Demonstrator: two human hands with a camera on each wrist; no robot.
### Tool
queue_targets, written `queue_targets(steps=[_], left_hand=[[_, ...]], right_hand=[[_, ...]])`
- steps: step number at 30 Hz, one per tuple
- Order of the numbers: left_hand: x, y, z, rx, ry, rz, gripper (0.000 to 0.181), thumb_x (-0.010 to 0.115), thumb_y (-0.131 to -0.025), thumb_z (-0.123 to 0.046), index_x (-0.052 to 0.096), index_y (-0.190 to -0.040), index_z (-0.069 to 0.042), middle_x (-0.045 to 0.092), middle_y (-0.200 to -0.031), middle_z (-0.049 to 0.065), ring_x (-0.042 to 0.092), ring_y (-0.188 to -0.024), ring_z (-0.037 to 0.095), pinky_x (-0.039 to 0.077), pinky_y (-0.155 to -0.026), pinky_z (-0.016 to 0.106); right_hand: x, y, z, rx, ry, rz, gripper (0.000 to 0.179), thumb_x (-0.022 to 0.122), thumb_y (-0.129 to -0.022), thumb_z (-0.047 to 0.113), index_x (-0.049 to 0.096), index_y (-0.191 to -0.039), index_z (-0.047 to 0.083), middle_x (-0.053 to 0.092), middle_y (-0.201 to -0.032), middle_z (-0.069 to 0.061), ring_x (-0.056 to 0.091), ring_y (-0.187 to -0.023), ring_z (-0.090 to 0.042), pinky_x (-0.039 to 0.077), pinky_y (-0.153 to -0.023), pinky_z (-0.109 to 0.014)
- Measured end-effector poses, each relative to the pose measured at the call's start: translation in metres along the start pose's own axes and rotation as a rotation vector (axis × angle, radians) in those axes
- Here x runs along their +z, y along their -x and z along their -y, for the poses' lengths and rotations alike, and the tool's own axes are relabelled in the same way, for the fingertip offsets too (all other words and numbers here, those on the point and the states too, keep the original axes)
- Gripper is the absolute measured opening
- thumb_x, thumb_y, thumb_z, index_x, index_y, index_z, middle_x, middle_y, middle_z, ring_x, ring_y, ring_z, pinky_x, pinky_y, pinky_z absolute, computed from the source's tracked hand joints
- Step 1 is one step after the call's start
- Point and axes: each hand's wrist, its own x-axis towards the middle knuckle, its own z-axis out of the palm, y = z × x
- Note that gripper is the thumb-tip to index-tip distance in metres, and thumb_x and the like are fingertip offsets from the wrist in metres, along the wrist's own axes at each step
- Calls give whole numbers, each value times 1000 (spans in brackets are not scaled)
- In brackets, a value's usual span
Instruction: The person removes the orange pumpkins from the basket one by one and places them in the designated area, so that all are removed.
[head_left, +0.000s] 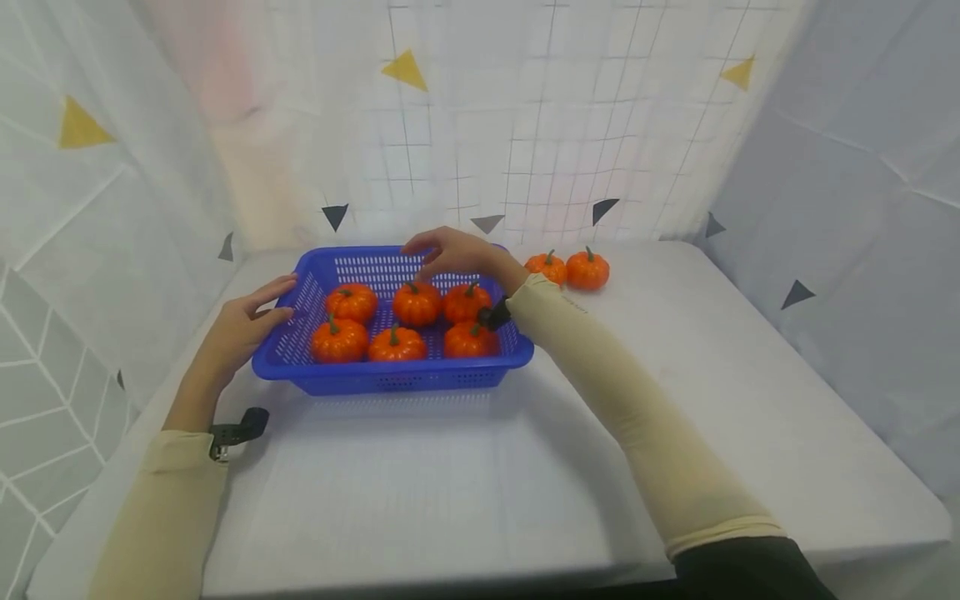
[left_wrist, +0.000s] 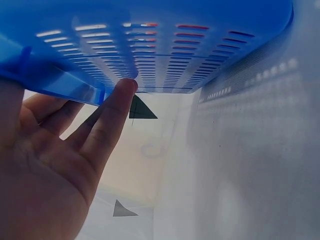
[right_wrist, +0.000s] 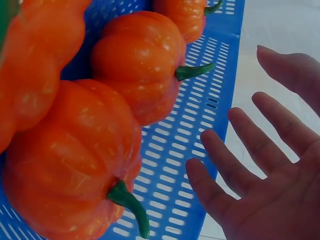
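A blue plastic basket (head_left: 405, 367) with slotted walls stands on the table, holding several small orange pumpkins (head_left: 397, 343) with green stems. At its left end my left hand (head_left: 236, 329) grips the rim, thumb over the edge. In the left wrist view, one fingertip (left_wrist: 127, 86) lies against the slotted outer wall. My right hand (head_left: 457, 252) hovers over the basket's far side, above a pumpkin (head_left: 417, 304) in the back row. The right wrist view has its fingers (right_wrist: 240, 150) loosely spread beside the far rim, apart from the pumpkins (right_wrist: 142, 65), with nothing in them.
Two more pumpkins (head_left: 588, 270) sit on the white table (head_left: 712, 400), just behind and right of the basket. White curtains (head_left: 480, 108) with a grid pattern and coloured triangles enclose the table at the back and sides.
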Motion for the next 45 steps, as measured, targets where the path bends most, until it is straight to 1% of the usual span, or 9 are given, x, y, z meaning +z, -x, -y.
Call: queue_targets(steps=[5,9,13,19,23,31,34,39,45], left_hand=[[2,1,1,10,6,-3,60,59,-108,-33,40,-162,-18,28,-169,7,27,-152,40,33,-114,62],[5,0,1,17,-1,-1,60,59,-108,-34,39,-162,-17,28,-169,9,28,-151,43,34,-112,63],[6,-1,1,20,-4,1,60,59,-108,-35,40,-162,-18,29,-169,8,28,-151,43,34,-113,62],[4,2,1,3,-21,-8,59,58,-108,-33,39,-162,-17,29,-168,10,29,-150,44,35,-111,64],[3,4,1,-8,-22,-11,60,57,-109,-34,38,-163,-18,27,-169,11,27,-151,45,34,-111,66],[4,2,0,-17,-46,-3,59,56,-109,-32,36,-163,-19,25,-169,11,25,-151,46,34,-111,67],[5,0,-1,-18,-58,1,59,56,-109,-32,36,-163,-19,25,-169,11,26,-150,48,35,-110,66],[6,-1,-2,-22,-60,4,60,57,-109,-34,36,-163,-20,25,-169,11,26,-151,47,34,-111,66],[5,1,-2,-36,-51,-1,61,56,-109,-35,35,-164,-20,25,-169,12,21,-153,45,31,-112,69]], right_hand=[[2,-3,-7,37,-4,34,56,76,-96,18,58,-148,8,57,-148,-11,58,-122,-24,49,-106,-37],[4,-3,-12,58,12,51,57,77,-96,19,58,-148,9,56,-150,-10,57,-123,-23,48,-106,-36],[4,-2,-15,48,20,48,56,76,-96,17,58,-148,6,56,-149,-12,58,-123,-23,49,-106,-37],[8,-1,-13,58,17,76,57,76,-96,15,56,-148,4,56,-149,-12,57,-124,-22,48,-107,-36],[10,-3,-9,59,43,99,58,76,-95,14,57,-148,5,56,-149,-11,56,-125,-24,48,-106,-35],[14,-5,-9,158,50,168,68,77,-93,13,49,-155,10,49,-156,-6,47,-138,-23,45,-110,-37],[15,-4,-10,173,41,169,69,77,-94,12,47,-156,9,48,-157,-7,43,-142,-25,43,-113,-39],[16,-1,-8,156,25,157,72,77,-92,9,46,-157,7,45,-159,-12,40,-145,-30,38,-116,-41],[23,-2,-4,219,37,163,72,80,-90,14,50,-156,15,49,-154,-3,43,-140,-22,35,-118,-42]])
